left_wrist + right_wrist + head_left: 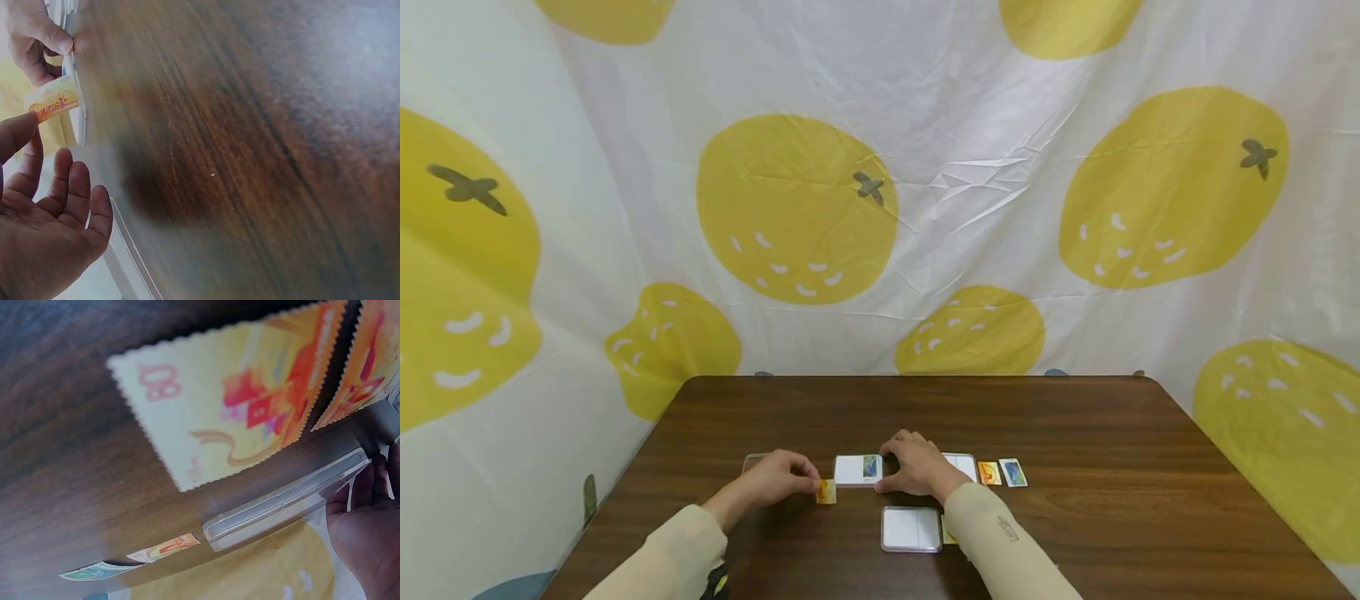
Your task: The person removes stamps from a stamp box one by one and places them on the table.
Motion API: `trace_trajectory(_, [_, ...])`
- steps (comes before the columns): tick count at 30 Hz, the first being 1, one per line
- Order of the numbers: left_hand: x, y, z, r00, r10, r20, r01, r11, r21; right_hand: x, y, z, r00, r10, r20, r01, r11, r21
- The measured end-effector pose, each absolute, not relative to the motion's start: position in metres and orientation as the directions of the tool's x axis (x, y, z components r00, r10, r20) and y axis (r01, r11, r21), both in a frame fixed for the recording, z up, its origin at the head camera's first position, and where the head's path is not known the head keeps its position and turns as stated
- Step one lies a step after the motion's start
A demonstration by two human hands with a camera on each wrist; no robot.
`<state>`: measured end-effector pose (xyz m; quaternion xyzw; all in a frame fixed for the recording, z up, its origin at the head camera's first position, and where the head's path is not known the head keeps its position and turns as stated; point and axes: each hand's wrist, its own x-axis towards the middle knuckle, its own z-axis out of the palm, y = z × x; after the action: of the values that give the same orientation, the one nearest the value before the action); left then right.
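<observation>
Between thumb and index finger, my left hand (pixel 777 477) pinches a small orange and yellow postage stamp (pixel 826 492) just above the table. Its other fingers are loosely bent in the left wrist view. To the right of that stamp lies a clear plastic case (pixel 852 471) with a white insert, and a blue-green stamp (pixel 872 467) sits at its right side. My right hand (pixel 916 465) holds this case at its right end, thumb at the near corner and fingers at the far one. Another case (pixel 756 459) is partly hidden behind my left hand.
Right of my right hand are another white case (pixel 964 466), an orange stamp (pixel 989 473) and a blue-green stamp (pixel 1013 472). Nearer stands a further case (pixel 912 530), beside a yellow stamp (pixel 949 534) partly covered by my sleeve. A lemon-patterned cloth (pixel 977 208) hangs behind the table.
</observation>
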<state>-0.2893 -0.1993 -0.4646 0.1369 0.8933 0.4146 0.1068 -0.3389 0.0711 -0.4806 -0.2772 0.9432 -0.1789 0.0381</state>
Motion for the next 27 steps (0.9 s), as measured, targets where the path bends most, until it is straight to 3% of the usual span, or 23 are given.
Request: trace_trajectory(27, [-0.277,-0.2,-0.474,-0.927,0.375,-0.026,0.199,0.549,0.812,-0.341,0.07,-0.483,-0.849,-0.528,0.009,-0.495,0.79,-0.361])
